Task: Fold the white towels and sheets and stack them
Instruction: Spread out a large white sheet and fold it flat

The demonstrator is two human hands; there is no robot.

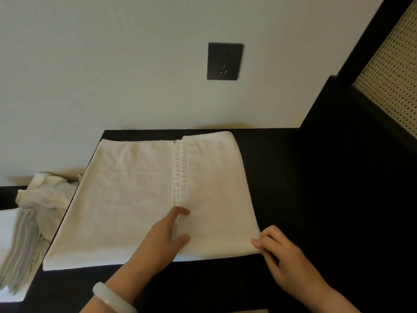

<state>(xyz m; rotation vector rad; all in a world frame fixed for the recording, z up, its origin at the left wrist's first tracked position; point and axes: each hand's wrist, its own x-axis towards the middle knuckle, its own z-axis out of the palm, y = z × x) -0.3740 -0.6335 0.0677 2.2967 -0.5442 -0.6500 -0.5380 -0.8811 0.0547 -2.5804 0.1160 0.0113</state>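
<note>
Towel [135,199] lay flat on the black table [282,177], hem [180,172] running away from the person. Left hand [167,236] rested spread on the hem's near end; right hand [277,251] pinched the near right corner.

Dim soft light, slight blur, curved edges

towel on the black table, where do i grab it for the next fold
Probably the near right corner of the towel, coming from the right: that folded edge lies free on the table, and the right hand pinches there.
</note>
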